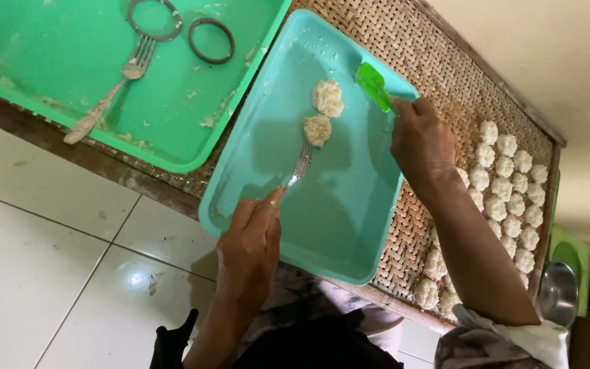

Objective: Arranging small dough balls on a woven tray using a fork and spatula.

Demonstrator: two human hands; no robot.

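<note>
Head view, single frame. Your left hand [250, 236], lower centre of the frame, is closed around the handle of a fork [300, 166]; the tines point up the frame and touch the lower of two pale rice-like patties [317, 129]. The upper patty [328, 97] sits just above it, the two touching or nearly so; I cannot tell which. Both lie in the upper half of the teal tray [349, 225], centre of the frame.

Your right hand [419, 140], right of centre, is clamped on the handle of a green spatula [374, 85], its blade resting by the tray's upper right rim, near the patties but apart from them.

The tray sits on a woven bamboo rack [418, 48]. At the right of the frame, rows of finished patties [507, 188] cover the rack, partly hidden behind your right forearm.

Upper left: a green tray [56, 41] holding a second fork [114, 89] and two metal rings [182, 31], untouched. A metal bowl [558, 292] shows at the lower right edge.

Judgement: step in hand looks like working the lower patty loose with the fork. The next move would call for a shallow blade angle under the patty, with the fork steadying it, since the clump looks crumbly.
</note>
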